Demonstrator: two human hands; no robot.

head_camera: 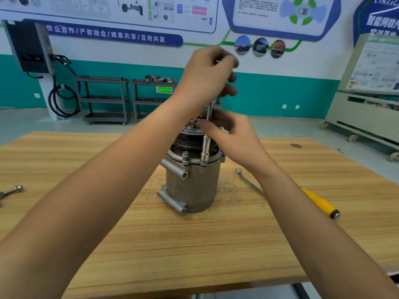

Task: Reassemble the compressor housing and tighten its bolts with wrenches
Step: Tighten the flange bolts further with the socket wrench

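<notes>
1 compressor (pixel 192 184), 1 socket wrench (pixel 205 147), 1 spanner (pixel 248 180), 1 screwdriver (pixel 321 203).

The compressor housing (pixel 192 184) stands upright at the centre of the table (pixel 194 251), with a socket driver (pixel 205 147) standing vertically on its top edge. The left hand (pixel 207 76) grips the driver's top and the right hand (pixel 233 134) holds its mid-shaft. A wrench (pixel 248 180) lies just right of the housing, a screwdriver (pixel 321 203) farther right, and carts (pixel 105 100) stand behind the table.

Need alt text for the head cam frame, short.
A left hand grips the top of a long socket wrench standing upright on a flange bolt of a compressor, while the right hand holds its shaft. The compressor stands on a wooden table; a spanner and yellow-handled screwdriver lie to its right.
</notes>
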